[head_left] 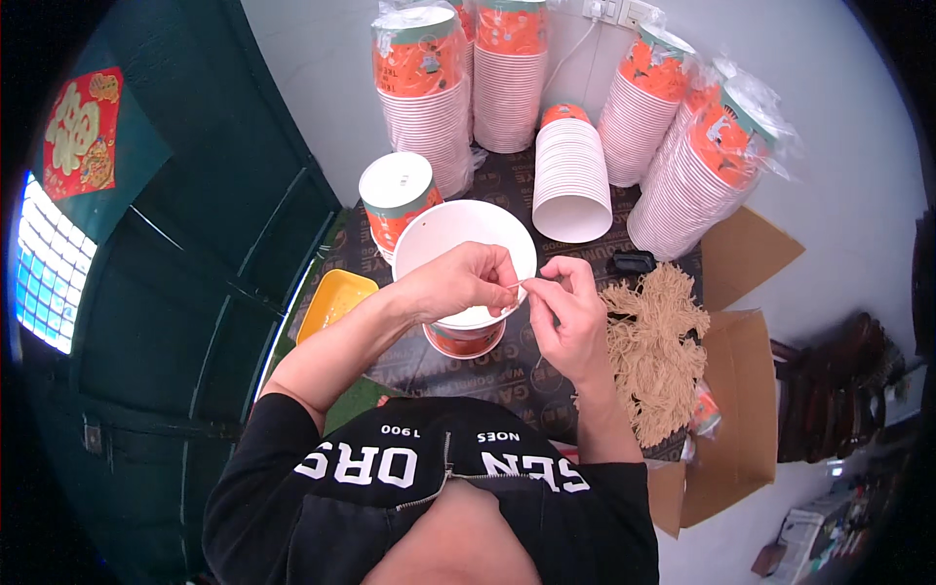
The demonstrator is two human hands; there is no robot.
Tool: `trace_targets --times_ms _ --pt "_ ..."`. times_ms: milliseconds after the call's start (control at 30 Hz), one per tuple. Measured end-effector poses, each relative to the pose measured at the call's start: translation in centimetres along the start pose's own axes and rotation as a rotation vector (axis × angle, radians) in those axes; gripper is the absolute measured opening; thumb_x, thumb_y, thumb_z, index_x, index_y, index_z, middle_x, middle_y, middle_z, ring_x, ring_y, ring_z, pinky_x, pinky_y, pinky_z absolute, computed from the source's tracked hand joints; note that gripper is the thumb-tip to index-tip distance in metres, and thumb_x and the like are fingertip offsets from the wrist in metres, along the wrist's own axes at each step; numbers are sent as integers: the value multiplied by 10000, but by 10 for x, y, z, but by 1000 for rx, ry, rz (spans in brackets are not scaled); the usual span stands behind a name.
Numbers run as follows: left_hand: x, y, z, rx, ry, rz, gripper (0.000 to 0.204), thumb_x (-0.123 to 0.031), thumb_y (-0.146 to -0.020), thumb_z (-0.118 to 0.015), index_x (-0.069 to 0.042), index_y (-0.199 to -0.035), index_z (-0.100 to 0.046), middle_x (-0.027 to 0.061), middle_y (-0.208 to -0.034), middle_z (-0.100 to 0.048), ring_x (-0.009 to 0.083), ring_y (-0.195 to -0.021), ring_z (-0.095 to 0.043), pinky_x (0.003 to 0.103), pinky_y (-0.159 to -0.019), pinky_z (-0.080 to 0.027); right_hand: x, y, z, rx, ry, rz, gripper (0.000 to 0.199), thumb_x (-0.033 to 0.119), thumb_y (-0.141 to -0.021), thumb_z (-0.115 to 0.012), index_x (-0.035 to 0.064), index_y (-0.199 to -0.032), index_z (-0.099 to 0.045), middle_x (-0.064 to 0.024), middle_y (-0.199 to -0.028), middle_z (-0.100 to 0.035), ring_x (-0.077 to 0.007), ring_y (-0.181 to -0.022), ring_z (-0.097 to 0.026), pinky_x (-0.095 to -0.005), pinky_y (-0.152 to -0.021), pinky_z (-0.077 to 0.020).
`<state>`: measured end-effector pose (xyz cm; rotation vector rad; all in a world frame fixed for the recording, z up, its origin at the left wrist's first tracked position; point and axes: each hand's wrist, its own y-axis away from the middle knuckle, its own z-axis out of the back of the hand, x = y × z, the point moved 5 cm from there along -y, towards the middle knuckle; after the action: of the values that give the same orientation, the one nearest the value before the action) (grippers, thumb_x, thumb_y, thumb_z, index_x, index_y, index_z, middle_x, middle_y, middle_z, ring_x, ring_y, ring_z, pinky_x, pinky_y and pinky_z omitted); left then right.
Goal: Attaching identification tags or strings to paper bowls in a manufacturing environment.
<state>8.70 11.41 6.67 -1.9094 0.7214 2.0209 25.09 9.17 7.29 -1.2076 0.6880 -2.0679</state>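
Note:
A white paper bucket [429, 229] stands open side up in front of me, on top of an upside-down orange printed bucket [463, 340]. At its near right rim my left hand [463, 281] reaches over the opening, thumb and fingers pinched on a thin pale cord [520, 285]. From the right, my right hand [570, 317] pinches the same cord, fingertips almost touching the left ones. The fingers partly cover the cord, and where it meets the rim is too small to tell. To the right lies a pile of beige cords [655, 351].
Tall wrapped stacks of paper buckets [424, 117] line the back, with an unwrapped stack [572, 175] lying on its side before them. An upside-down orange bucket [398, 190] and a yellow tray [331, 300] are left. A small black object [632, 261] and cardboard box [736, 409] are right.

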Motion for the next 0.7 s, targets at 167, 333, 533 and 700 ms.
trace_targets --times_ms 167,333,533,700 --pt "-1 1 -2 -28 -83 -56 102 45 -849 -676 -8 -892 -600 16 -799 -620 100 -748 -588 226 -697 -477 -5 -3 -7 74 -17 38 181 -21 -796 -661 12 -972 -690 -118 -1067 -633 -242 -680 -669 -346 -602 -523" --pt "-3 6 -9 -143 -362 -170 95 32 -866 -653 -5 -930 -592 32 -805 -632 120 -752 -612 258 -699 -501 -9 -3 -9 104 -72 12 176 -24 -806 -652 10 -974 -687 -114 -1048 -644 -271 -719 -673 -355 -625 -529" --pt "-15 17 -17 -374 -761 -359 165 40 -852 -578 23 -1008 -529 233 -909 -634 420 -846 -648 456 -708 -522 -9 -5 -13 93 -68 56 181 -26 -805 -648 4 -980 -682 -116 -1011 -655 -298 -780 -680 -362 -660 -544" --pt "-17 23 -23 -445 -951 -387 181 21 -863 -607 31 -1035 -550 231 -947 -633 393 -839 -663 431 -714 -543 -8 -9 -13 110 -70 46 193 -22 -802 -648 4 -989 -684 -113 -994 -658 -300 -796 -682 -364 -670 -550"
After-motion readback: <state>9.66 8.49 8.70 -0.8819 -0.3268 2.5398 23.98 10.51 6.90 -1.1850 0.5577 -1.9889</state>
